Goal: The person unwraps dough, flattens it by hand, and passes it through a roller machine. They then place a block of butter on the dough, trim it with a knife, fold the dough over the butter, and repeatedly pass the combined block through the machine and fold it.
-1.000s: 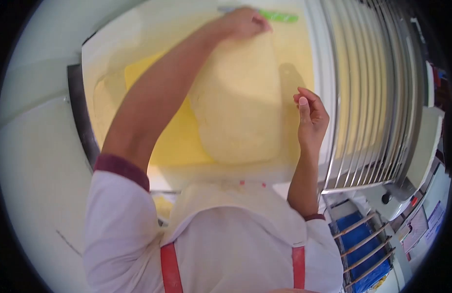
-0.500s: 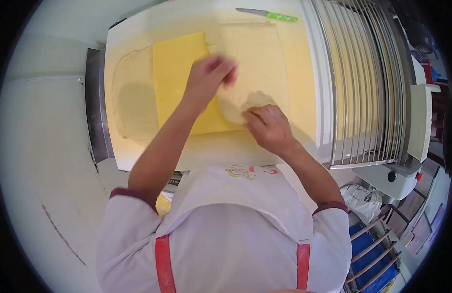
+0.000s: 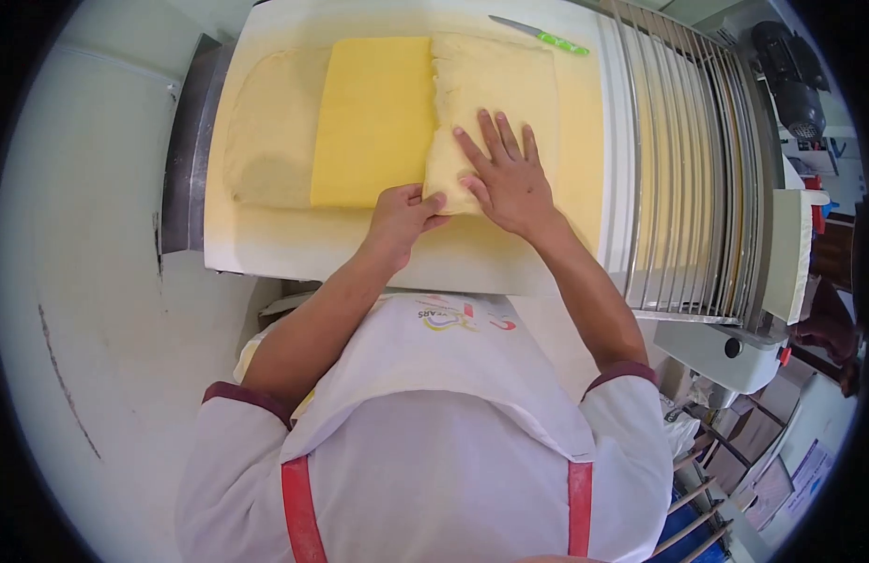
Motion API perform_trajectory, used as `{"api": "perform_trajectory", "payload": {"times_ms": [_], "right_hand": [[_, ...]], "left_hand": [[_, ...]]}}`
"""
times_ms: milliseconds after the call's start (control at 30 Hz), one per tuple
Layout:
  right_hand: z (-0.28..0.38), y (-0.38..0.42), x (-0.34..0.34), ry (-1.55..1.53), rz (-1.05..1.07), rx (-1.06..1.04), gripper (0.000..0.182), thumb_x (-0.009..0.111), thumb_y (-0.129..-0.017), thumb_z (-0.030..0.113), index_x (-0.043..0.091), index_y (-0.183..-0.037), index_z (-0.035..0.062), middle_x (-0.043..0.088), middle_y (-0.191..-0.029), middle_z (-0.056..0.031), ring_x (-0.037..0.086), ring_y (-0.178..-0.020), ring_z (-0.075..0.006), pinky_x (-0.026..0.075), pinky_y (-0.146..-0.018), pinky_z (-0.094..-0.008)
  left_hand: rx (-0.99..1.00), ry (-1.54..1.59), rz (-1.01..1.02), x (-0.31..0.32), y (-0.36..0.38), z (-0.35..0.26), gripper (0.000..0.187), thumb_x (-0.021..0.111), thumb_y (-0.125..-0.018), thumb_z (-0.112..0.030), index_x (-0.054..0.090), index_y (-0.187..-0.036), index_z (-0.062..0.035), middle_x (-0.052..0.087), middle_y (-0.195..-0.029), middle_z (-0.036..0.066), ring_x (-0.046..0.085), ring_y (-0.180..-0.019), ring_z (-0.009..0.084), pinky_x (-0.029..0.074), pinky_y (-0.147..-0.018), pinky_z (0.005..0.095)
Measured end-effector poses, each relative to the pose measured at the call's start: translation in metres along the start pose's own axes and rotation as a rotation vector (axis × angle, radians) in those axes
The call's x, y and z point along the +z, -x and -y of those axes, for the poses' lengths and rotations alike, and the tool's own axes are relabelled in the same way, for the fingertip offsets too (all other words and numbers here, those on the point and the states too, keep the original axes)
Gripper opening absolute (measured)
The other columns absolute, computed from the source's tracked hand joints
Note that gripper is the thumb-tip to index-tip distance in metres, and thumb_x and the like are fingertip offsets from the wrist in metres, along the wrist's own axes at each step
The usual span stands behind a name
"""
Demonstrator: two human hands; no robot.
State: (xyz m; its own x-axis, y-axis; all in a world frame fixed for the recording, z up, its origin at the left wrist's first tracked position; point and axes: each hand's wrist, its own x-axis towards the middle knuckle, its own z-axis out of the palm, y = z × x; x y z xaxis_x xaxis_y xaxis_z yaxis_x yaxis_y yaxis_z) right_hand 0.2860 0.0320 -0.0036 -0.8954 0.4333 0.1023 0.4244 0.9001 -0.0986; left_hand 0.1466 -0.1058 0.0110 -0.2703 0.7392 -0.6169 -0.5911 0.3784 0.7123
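Observation:
A long pale dough sheet (image 3: 275, 122) lies on the work surface, with a bright yellow slab (image 3: 373, 122) on its middle. The dough's right part is folded over to the left, and the edge of this folded flap (image 3: 491, 75) lies along the right side of the slab. At the flap's lower left corner, my left hand (image 3: 404, 220) pinches the dough edge between thumb and fingers. My right hand (image 3: 512, 183) rests flat on the flap with its fingers spread.
A knife with a green handle (image 3: 564, 43) lies at the surface's far edge. On the right stands a machine with a metal bar guard (image 3: 683, 169). A dark motor (image 3: 791, 84) is at the upper right. Metal edging (image 3: 192, 150) borders the left side.
My left hand has moved down to the flap's near corner. My right hand has let go of the dough edge and spread flat on top. The flap now lies flatter and straighter against the slab.

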Motion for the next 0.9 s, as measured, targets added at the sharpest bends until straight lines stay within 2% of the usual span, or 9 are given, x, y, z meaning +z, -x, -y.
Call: {"api": "perform_trajectory", "payload": {"times_ms": [167,267,367,467,567,667,733,833,900], "right_hand": [[0.015,-0.004,0.001,0.001,0.015,0.026,0.062,0.044,-0.097,0.04,0.025,-0.152,0.0187,0.016,-0.158,-0.0151,0.017,-0.145,-0.0347,0.014,-0.114,-0.0587],[0.044,-0.012,0.006,-0.043,0.031,-0.067,0.061,0.042,-0.098,0.043,0.027,-0.151,0.0179,0.018,-0.156,-0.0185,0.017,-0.145,-0.0338,0.015,-0.113,-0.0604],[0.05,-0.011,0.01,0.021,0.017,-0.066,0.061,0.042,-0.098,0.044,0.028,-0.15,0.018,0.017,-0.157,-0.0191,0.016,-0.146,-0.0331,0.015,-0.113,-0.0601],[0.052,-0.013,0.014,0.05,0.033,-0.045,0.063,0.042,-0.097,0.045,0.026,-0.151,0.0171,0.016,-0.157,-0.0184,0.015,-0.146,-0.0324,0.014,-0.114,-0.0597],[0.054,-0.013,0.015,-0.018,-0.059,-0.035,0.055,0.049,-0.097,0.034,0.036,-0.145,0.0111,0.027,-0.152,-0.0193,0.022,-0.143,-0.0336,0.021,-0.114,-0.0547],[0.056,0.013,0.02,-0.608,-0.417,0.005,0.042,0.055,-0.093,0.017,0.049,-0.133,0.0044,0.047,-0.137,-0.0185,0.042,-0.13,-0.0367,0.035,-0.107,-0.0478],[0.084,0.054,0.007,-0.852,-0.419,0.167,0.03,0.059,-0.09,0.007,0.056,-0.119,0.0019,0.059,-0.12,-0.014,0.056,-0.109,-0.0321,0.045,-0.096,-0.0399],[0.114,0.07,0.002,-1.526,0.01,0.918,0.027,0.061,-0.093,0.013,0.057,-0.116,0.0005,0.063,-0.109,-0.0111,0.061,-0.098,-0.023,0.049,-0.089,-0.0371],[0.112,0.056,0.019,-2.08,0.054,1.009,0.026,0.062,-0.093,0.015,0.058,-0.113,-0.0008,0.064,-0.103,-0.0103,0.061,-0.093,-0.0183,0.05,-0.084,-0.0342]], "left_hand": [[0.046,-0.215,-0.037,-0.007,-0.004,0.006,0.024,0.065,-0.092,-0.015,0.06,-0.102,0.0061,0.067,-0.092,0.012,0.067,-0.077,0.0164,0.057,-0.073,0.0265],[0.046,-0.218,-0.098,-0.028,0.001,0.009,0.024,0.066,-0.091,-0.017,0.061,-0.097,0.0059,0.067,-0.087,0.011,0.067,-0.072,0.0162,0.057,-0.07,0.0272],[-0.017,-0.203,-0.067,-0.042,0.008,0.018,0.024,0.067,-0.091,-0.016,0.061,-0.098,0.0058,0.066,-0.09,0.013,0.067,-0.076,0.0173,0.057,-0.073,0.0276],[-0.185,-0.037,-0.062,-0.034,0.014,0.028,0.022,0.066,-0.091,-0.015,0.06,-0.098,0.0049,0.065,-0.093,0.013,0.066,-0.081,0.0184,0.057,-0.077,0.028],[-0.009,0.195,-0.11,-0.031,-0.004,0.056,0.021,0.064,-0.093,-0.016,0.059,-0.097,0.0039,0.064,-0.095,0.012,0.065,-0.087,0.0198,0.056,-0.082,0.0286],[0.04,0.252,-0.176,-0.029,-0.005,0.065,0.017,0.061,-0.093,-0.01,0.06,-0.099,0.0055,0.066,-0.089,0.011,0.066,-0.082,0.0176,0.057,-0.079,0.0269],[0.039,0.247,-0.203,-0.029,-0.004,0.066,0.015,0.06,-0.094,-0.009,0.06,-0.1,0.0047,0.066,-0.089,0.011,0.065,-0.081,0.0169,0.056,-0.078,0.0261],[0.047,0.268,-0.166,-0.03,0.0,0.061,0.015,0.06,-0.095,-0.012,0.061,-0.099,0.0019,0.065,-0.092,0.009,0.064,-0.084,0.0158,0.055,-0.08,0.025],[0.018,0.245,-0.121,-0.032,0.01,0.055,0.016,0.06,-0.095,-0.014,0.061,-0.099,0.0006,0.065,-0.094,0.008,0.064,-0.085,0.0153,0.054,-0.081,0.0252]]}}
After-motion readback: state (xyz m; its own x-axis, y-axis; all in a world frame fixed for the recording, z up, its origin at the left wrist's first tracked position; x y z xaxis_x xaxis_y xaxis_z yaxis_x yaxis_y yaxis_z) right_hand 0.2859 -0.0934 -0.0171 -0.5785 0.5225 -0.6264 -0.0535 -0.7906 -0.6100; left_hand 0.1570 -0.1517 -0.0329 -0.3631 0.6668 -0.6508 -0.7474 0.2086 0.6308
